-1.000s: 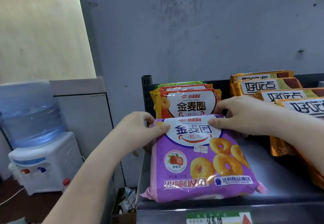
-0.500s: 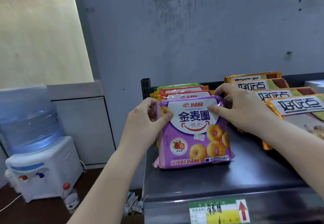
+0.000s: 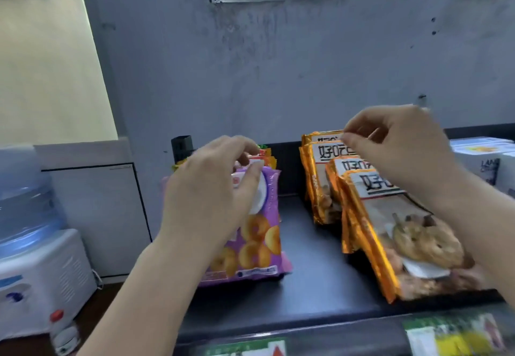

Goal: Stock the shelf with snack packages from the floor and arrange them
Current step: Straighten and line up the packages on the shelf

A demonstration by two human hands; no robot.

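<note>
Half a second back both hands pinched the top of the purple plastic snack package printed with golden ring biscuits (image 3: 257,233); now the right hand (image 3: 401,149) has lifted away from it and hovers above the row of orange foil biscuit packages (image 3: 373,216), thumb and forefinger drawn close together, gripping nothing that I can make out. Only the left hand (image 3: 211,196) is at the purple package — its fingers curl over the top edge and the thumb presses the front face, holding it upright. That package stands at the left end of the dark metal shelf (image 3: 312,277), leaning back against the red and yellow packages (image 3: 266,157) behind it, well apart from the orange row. White cardboard boxes (image 3: 482,154) sit at the shelf's far right. Down on the left stands a white water dispenser with a blue bottle (image 3: 30,233) — beside it, a small red-capped bottle (image 3: 62,330).
</note>
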